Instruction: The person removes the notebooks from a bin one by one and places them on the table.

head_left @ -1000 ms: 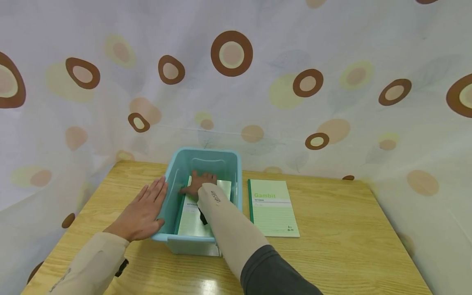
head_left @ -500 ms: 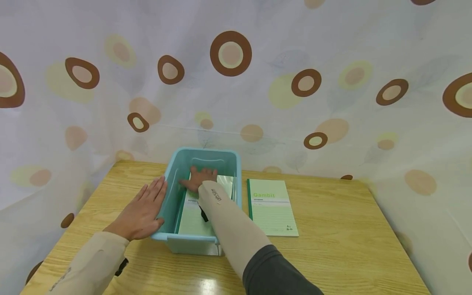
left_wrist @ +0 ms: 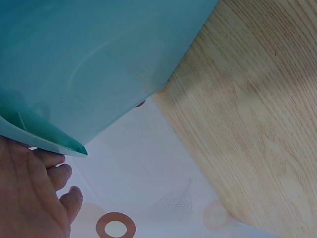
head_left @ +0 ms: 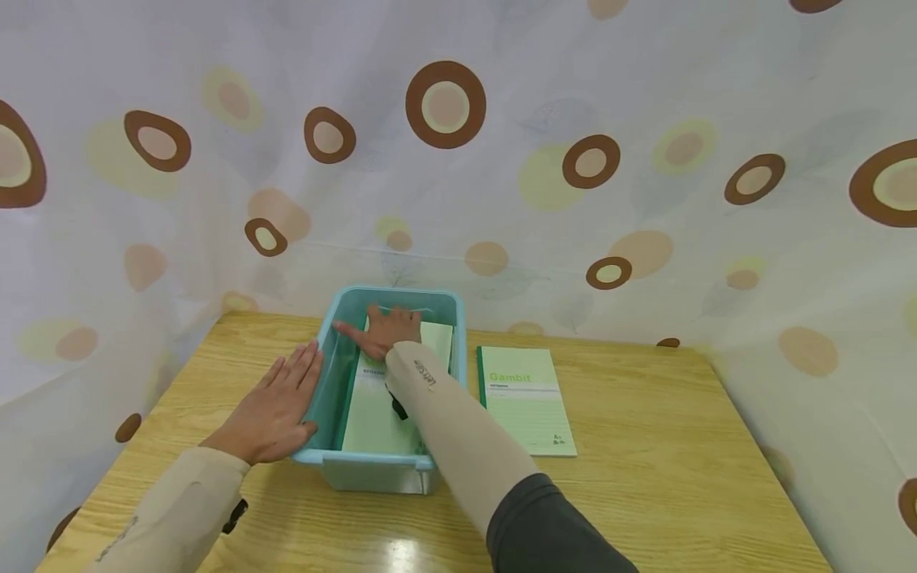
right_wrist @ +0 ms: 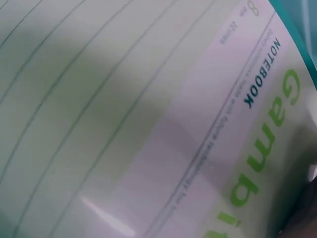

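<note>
A light-blue plastic bin (head_left: 376,481) stands on the table, with a pale green notebook (head_left: 372,418) inside. My right hand (head_left: 387,333) reaches into the bin and grips the notebook near its far end, the thumb spread to the left. The right wrist view shows the ruled cover of this notebook (right_wrist: 119,99) from close up, marked "Gambit". My left hand (head_left: 275,406) lies with straight fingers against the bin's left rim. In the left wrist view, the fingers of that hand (left_wrist: 34,183) touch the rim from outside.
Right of the bin, a second green Gambit notebook (head_left: 530,414) lies flat on the wooden table (head_left: 645,477). A white curtain (head_left: 501,199) with brown and yellow spots hangs behind and along both sides.
My right hand and the far end of the notebook have come up toward the bin's far rim. The left hand stays against the rim.
</note>
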Available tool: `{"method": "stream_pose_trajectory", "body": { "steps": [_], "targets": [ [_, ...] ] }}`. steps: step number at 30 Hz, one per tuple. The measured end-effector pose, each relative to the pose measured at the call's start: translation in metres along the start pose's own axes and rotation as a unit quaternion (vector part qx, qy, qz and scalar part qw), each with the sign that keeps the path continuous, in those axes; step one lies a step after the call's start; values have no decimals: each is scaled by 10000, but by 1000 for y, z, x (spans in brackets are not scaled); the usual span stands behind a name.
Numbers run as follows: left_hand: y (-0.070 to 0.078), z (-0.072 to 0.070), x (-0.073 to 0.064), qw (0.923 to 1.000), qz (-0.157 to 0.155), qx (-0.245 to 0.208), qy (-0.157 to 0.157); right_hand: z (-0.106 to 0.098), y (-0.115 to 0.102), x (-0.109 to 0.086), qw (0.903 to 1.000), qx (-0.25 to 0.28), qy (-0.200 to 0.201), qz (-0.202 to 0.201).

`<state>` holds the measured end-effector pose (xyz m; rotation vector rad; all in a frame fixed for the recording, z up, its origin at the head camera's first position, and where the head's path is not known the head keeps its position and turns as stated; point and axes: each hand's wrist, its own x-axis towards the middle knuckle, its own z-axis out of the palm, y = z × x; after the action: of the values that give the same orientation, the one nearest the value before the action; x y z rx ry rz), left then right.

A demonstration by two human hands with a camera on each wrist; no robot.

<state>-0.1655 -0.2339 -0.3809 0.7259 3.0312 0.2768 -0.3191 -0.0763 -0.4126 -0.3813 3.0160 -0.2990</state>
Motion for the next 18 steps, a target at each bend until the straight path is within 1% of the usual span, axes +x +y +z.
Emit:
{"method": "stream_pose_trajectory", "body": {
  "steps": [8, 12, 15, 18],
  "targets": [
    [0, -2, 0, 10000, 9, 9, -3, -31, -6, -3, 9988, -206, 374, -243],
    [2, -1, 0, 10000, 19, -55, -12, -47, -4, -6, 9977, -301, 515, -308],
    [3, -1, 0, 10000, 29, -47, -6, -61, -2, -7, 9969, -226, 661, -352],
    [3, -2, 0, 10000, 30, -18, 12, -76, -1, -8, 9954, -11, 853, -443]
  ]
}}
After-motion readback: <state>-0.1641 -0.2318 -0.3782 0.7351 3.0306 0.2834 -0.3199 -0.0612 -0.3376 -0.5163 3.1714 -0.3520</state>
